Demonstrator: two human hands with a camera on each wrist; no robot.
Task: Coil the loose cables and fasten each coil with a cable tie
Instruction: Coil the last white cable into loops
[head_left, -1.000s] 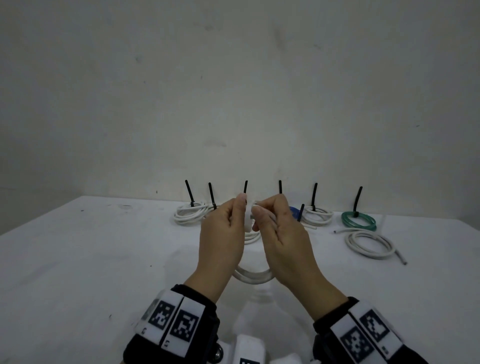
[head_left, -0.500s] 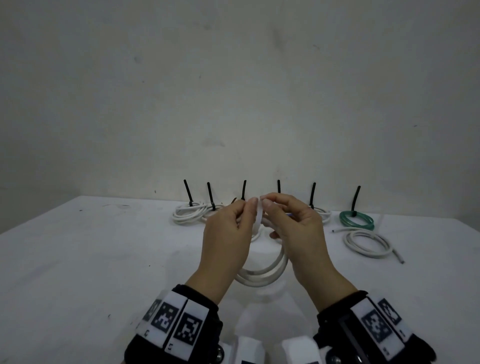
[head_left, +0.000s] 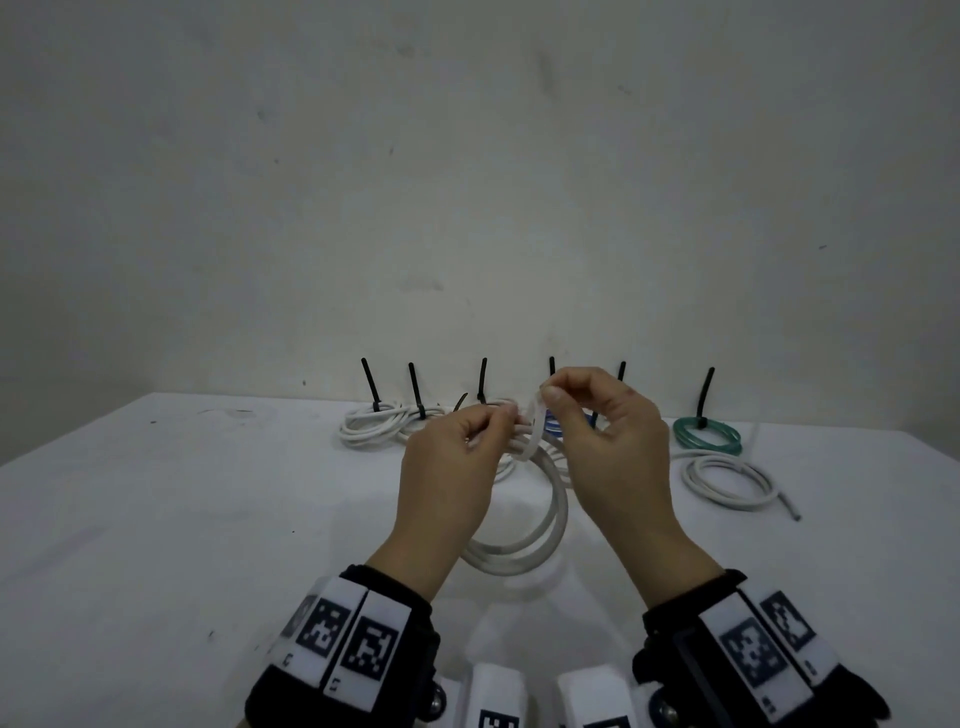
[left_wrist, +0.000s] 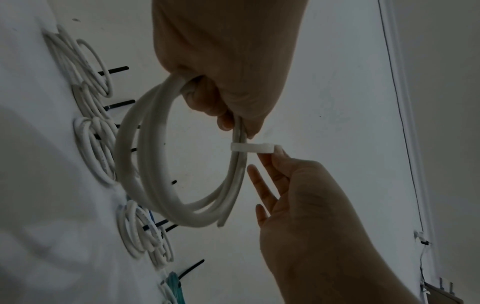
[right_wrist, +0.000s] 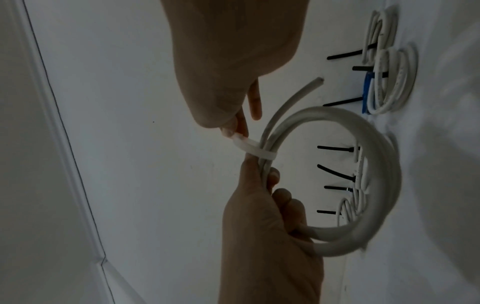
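Between the two raised hands, in the head view, a white cable coil (head_left: 524, 525) is held up off the table (head_left: 156, 519). The left hand (head_left: 449, 467) is clenched round the gathered strands at the top of the coil; the right hand (head_left: 608, 441) pinches a white cable tie (head_left: 535, 415) just beside the left fingertips. Step in hand, as judged: fastening this coil, with the tie wrapped but not yet seen to be closed.

Beyond the hands, a row of tied coils (head_left: 387, 423) with upright black tie tails is noted, a green coil (head_left: 706, 431) at far right, and nearer the right hand one untied white coil (head_left: 727, 480) lying loose on the table (probably next in line).

From the left wrist view, the strands are seen gripped between left thumb and fingers, the tie banded round them directly below that grip; the right hand holds the tie's free end between thumb and forefinger, remaining fingers extended.

From the right wrist view, the tie loop is seen crossing the strands just above the left thumb, and one cut cable end (right_wrist: 318, 81) sticks out past the tie. Whether the tie's tail is threaded cannot be told.

Next move, as judged: the tail is to be fed through or pressed home and drawn snug while the left grip keeps the strands bunched.

Surface: pale table with small dark marks. Room: plain scuffed wall (head_left: 467, 182), dim light.
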